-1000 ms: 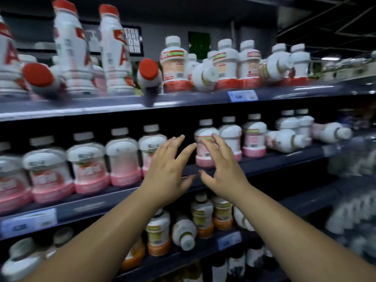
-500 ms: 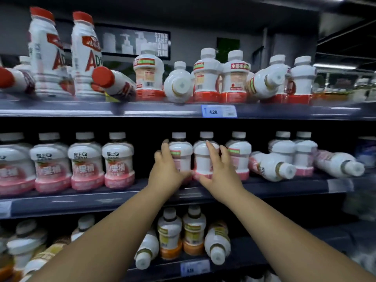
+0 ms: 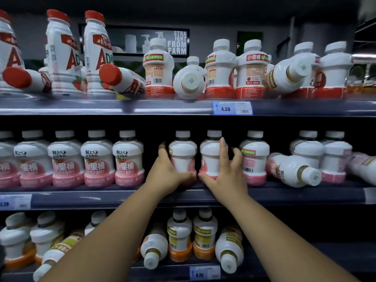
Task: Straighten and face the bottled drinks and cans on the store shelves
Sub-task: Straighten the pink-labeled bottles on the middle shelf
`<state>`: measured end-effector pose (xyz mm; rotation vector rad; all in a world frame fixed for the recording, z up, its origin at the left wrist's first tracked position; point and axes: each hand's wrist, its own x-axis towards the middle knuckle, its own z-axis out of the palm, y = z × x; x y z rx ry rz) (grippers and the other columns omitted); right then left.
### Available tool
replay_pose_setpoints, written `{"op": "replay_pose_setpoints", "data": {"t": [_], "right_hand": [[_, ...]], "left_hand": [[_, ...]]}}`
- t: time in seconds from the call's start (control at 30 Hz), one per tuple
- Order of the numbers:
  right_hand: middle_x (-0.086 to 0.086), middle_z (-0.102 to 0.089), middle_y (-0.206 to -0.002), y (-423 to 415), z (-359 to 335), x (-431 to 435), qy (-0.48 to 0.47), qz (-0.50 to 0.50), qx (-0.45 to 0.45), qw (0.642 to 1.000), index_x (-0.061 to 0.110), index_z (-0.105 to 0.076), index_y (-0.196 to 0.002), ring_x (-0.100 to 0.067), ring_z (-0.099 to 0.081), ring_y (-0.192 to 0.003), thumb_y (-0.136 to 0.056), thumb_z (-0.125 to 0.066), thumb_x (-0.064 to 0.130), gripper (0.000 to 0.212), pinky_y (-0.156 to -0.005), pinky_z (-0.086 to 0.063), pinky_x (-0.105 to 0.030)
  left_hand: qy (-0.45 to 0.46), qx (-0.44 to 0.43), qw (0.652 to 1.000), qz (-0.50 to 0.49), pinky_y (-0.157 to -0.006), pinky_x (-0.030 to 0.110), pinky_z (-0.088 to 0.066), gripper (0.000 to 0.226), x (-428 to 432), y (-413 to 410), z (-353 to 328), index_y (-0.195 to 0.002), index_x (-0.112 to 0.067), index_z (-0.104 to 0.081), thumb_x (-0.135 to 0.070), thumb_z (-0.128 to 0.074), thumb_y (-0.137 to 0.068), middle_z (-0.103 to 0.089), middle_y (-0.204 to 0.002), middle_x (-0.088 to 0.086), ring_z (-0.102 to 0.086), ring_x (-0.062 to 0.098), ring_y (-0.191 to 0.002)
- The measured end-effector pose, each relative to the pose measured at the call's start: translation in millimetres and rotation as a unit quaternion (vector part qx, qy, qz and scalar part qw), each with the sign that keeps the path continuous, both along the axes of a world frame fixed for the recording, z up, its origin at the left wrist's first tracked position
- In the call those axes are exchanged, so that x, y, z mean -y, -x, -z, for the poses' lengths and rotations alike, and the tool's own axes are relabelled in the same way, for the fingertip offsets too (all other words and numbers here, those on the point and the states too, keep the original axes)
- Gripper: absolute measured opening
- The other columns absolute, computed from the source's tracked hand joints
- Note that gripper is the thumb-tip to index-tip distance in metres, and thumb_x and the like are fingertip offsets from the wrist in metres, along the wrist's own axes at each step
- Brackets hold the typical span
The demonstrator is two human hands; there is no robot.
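Dark middle shelf [image 3: 81, 198]: left hand [image 3: 166, 176], right hand [image 3: 225, 178] each clasp 1 white pink-based plastic bottle [image 3: 183, 157]; left-end row [image 3: 97, 159] faced, right-end toppled bottle [image 3: 295, 169] outstanding

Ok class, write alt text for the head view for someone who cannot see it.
The left hand grips one upright pink-based bottle and the right hand its neighbour on the middle shelf; other bottles lie toppled on every shelf.
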<state>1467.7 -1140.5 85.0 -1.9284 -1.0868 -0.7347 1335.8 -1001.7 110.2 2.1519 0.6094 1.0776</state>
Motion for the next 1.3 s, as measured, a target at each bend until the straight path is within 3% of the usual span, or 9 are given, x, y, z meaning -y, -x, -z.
{"op": "replay_pose_setpoints", "data": {"t": [0.07,0.2,0.37,0.5,0.67,0.87,1.03,1.17,1.3], "right_hand": [[-0.014,-0.020,-0.145,-3.0,-0.1,0.6,-0.024,-0.018,-0.011,0.999,0.041,0.017,-0.152,-0.039,-0.050,-0.116,-0.075,-0.077,0.042,0.121,-0.085,-0.048,-0.040],[-0.012,-0.022,-0.142,-5.3,-2.1,-0.1,-0.019,-0.015,-0.031,0.999,0.045,0.024,-0.148,-0.036,-0.041,-0.124,-0.071,-0.080,0.050,0.130,-0.093,-0.046,-0.042],[-0.010,-0.025,-0.143,-9.1,0.2,2.3,-0.022,-0.044,-0.022,0.999,0.043,0.024,-0.150,-0.034,-0.045,-0.119,-0.075,-0.076,0.037,0.125,-0.088,-0.047,-0.038],[-0.013,-0.033,-0.142,-9.8,2.9,4.2,-0.014,-0.019,0.012,1.000,0.037,0.017,-0.154,-0.034,-0.040,-0.123,-0.076,-0.075,0.051,0.121,-0.100,-0.043,-0.045],[-0.012,-0.025,-0.144,-6.4,2.7,4.6,-0.017,-0.032,-0.005,0.999,0.039,0.022,-0.152,-0.035,-0.042,-0.122,-0.078,-0.074,0.043,0.122,-0.088,-0.047,-0.040],[-0.009,-0.049,-0.131,-7.7,1.5,5.0,0.018,-0.021,0.000,1.000,0.036,0.025,-0.152,-0.033,-0.051,-0.113,-0.080,-0.069,0.052,0.119,-0.094,-0.045,-0.042],[-0.007,-0.046,-0.137,-5.2,-3.0,9.2,0.052,-0.043,-0.021,0.997,0.042,0.025,-0.151,-0.031,-0.055,-0.114,-0.083,-0.067,0.058,0.115,-0.087,-0.049,-0.038],[-0.002,-0.040,-0.150,1.8,-12.0,7.5,0.085,-0.073,-0.043,0.993,0.042,0.015,-0.154,-0.028,-0.053,-0.125,-0.080,-0.071,0.060,0.115,-0.092,-0.048,-0.037],[-0.001,-0.042,-0.150,15.2,-15.1,-4.0,0.079,-0.097,-0.049,0.991,0.042,0.010,-0.154,-0.027,-0.054,-0.123,-0.079,-0.075,0.055,0.114,-0.092,-0.048,-0.036]], "left_hand": [[0.023,-0.003,0.999,0.030,-0.094,0.031,-0.051,0.134,-3.3,2.2,0.8,-0.152,-0.035,-0.001,-0.045,-0.090,-0.052,-0.059,-0.128,-0.001,-0.062,0.015,-0.107],[-0.037,-0.030,0.999,-0.005,-0.096,0.041,-0.051,0.138,-0.5,0.2,2.1,-0.148,-0.042,-0.001,-0.061,-0.088,-0.042,-0.053,-0.137,-0.002,-0.059,0.017,-0.116],[-0.024,-0.042,0.999,-0.026,-0.087,0.041,-0.055,0.131,-0.1,-0.3,5.4,-0.148,-0.041,0.000,-0.062,-0.083,-0.048,-0.066,-0.116,-0.006,-0.067,0.018,-0.098],[-0.104,-0.045,0.992,-0.064,-0.092,0.043,-0.052,0.131,7.8,0.9,6.2,-0.149,-0.038,-0.001,-0.065,-0.083,-0.050,-0.055,-0.135,0.001,-0.059,0.023,-0.116],[-0.111,-0.027,0.990,-0.078,-0.089,0.042,-0.052,0.120,9.5,-0.2,8.6,-0.149,-0.035,-0.003,-0.063,-0.080,-0.060,-0.057,-0.135,0.000,-0.061,0.026,-0.115],[-0.136,-0.035,0.986,-0.090,-0.092,0.044,-0.051,0.125,11.4,0.9,7.8,-0.152,-0.033,-0.002,-0.069,-0.077,-0.058,-0.052,-0.138,0.003,-0.056,0.025,-0.120],[-0.134,-0.047,0.987,-0.077,-0.095,0.043,-0.050,0.121,13.3,8.3,3.0,-0.150,-0.038,0.000,-0.066,-0.077,-0.061,-0.052,-0.140,0.004,-0.056,0.026,-0.121],[-0.142,-0.055,0.985,-0.077,-0.092,0.044,-0.051,0.120,12.5,25.0,0.5,-0.151,-0.038,0.000,-0.061,-0.078,-0.063,-0.053,-0.132,0.004,-0.057,0.025,-0.116],[-0.201,-0.077,0.973,-0.088,-0.096,0.039,-0.048,0.107,12.8,46.7,-2.4,-0.154,-0.032,-0.008,-0.044,-0.078,-0.074,-0.036,-0.138,0.006,-0.051,0.026,-0.119]]}}
